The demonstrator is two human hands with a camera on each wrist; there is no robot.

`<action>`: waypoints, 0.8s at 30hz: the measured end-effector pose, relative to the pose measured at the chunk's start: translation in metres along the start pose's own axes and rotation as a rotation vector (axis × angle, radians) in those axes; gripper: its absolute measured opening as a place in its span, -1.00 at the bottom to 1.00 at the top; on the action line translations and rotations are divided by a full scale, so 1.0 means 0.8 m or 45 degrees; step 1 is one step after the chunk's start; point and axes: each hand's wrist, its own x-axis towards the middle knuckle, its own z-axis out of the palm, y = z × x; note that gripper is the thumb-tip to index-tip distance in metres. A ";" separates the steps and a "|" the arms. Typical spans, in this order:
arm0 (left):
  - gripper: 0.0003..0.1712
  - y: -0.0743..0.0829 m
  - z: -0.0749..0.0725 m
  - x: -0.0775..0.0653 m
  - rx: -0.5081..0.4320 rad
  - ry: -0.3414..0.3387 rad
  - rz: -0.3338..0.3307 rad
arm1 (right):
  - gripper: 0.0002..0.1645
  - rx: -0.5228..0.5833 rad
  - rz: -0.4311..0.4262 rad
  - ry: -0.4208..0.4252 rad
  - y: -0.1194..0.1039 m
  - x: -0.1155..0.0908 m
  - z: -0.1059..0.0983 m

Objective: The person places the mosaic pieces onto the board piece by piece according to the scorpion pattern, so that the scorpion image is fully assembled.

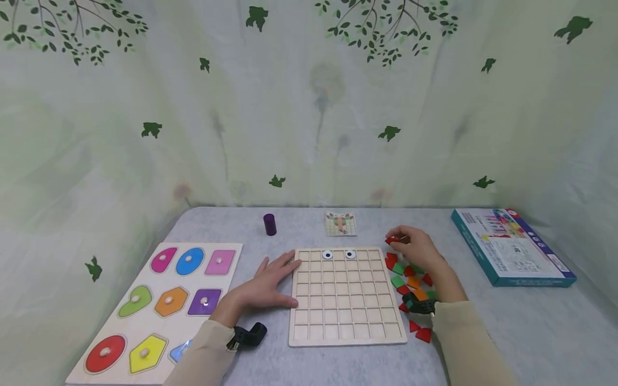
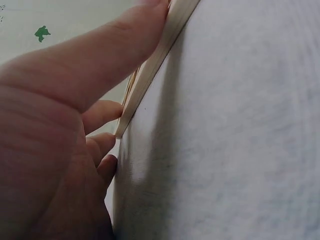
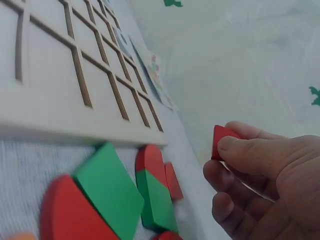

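A wooden grid board (image 1: 345, 300) lies in the middle of the table, with two round eye pieces, one (image 1: 327, 255) and another (image 1: 350, 254), in its top row. Against the board's left edge rests my left hand (image 1: 263, 287), thumb and fingers spread and touching the rim. My right hand (image 1: 416, 247) pinches a red block (image 3: 220, 140) between thumb and fingers, raised off the table past the board's upper right corner. Below it lie loose red, green and orange blocks, among them a green block (image 3: 111, 192) and a red quarter-round block (image 3: 75, 215). My right wrist covers part of this pile.
A pattern card (image 1: 340, 224) lies behind the board, and a dark purple cylinder (image 1: 270, 224) stands to its left. On the left is a knobbed shape puzzle (image 1: 159, 335). A flat teal-edged box (image 1: 514, 249) occupies the far right. A curtain (image 1: 309, 134) hangs behind the table.
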 end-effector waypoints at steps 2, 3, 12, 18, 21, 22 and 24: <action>0.14 -0.001 -0.001 -0.001 -0.008 -0.001 0.013 | -0.74 0.005 -0.025 -0.012 -0.007 0.001 0.003; 0.14 -0.001 -0.001 -0.002 -0.007 -0.004 0.015 | -0.74 0.008 -0.033 -0.017 -0.010 0.002 0.005; 0.16 -0.004 -0.001 0.002 0.005 -0.018 0.025 | -0.80 -0.083 -0.267 -0.086 -0.027 0.002 0.032; 0.17 -0.003 -0.001 0.001 0.000 -0.011 0.017 | -0.80 -0.043 -0.268 -0.062 -0.033 -0.002 0.050; 0.17 -0.003 -0.001 -0.001 0.003 -0.015 0.003 | -0.83 -0.037 -0.246 -0.072 -0.036 -0.004 0.059; 0.18 -0.003 0.000 -0.002 -0.001 -0.011 0.007 | -0.84 -0.043 -0.245 -0.069 -0.037 -0.004 0.061; 0.18 -0.003 0.000 -0.003 0.000 -0.015 0.000 | -0.85 -0.054 -0.239 -0.052 -0.038 -0.006 0.064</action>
